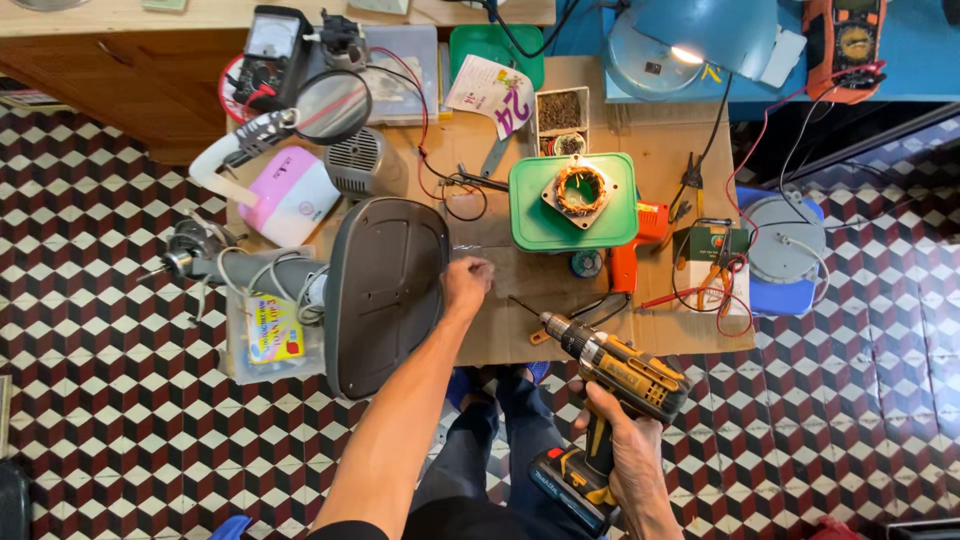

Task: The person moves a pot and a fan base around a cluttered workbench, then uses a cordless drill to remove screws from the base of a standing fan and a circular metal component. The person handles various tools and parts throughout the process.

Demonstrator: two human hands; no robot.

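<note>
Repair workshop: multimeter (268, 50), motor stator (581, 190), scattered tools.

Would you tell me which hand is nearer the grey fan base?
Left. The left hand is at the fan base's right edge; the right hand is far off, gripping the drill.

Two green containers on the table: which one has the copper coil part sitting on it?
The larger green box at the table's centre carries the copper coil on its lid. The other green tray, at the far edge, holds only paper.

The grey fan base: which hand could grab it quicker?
Probably the left hand: it rests beside the grey fan base. The right hand is farther back, gripping the yellow cordless drill.
</note>
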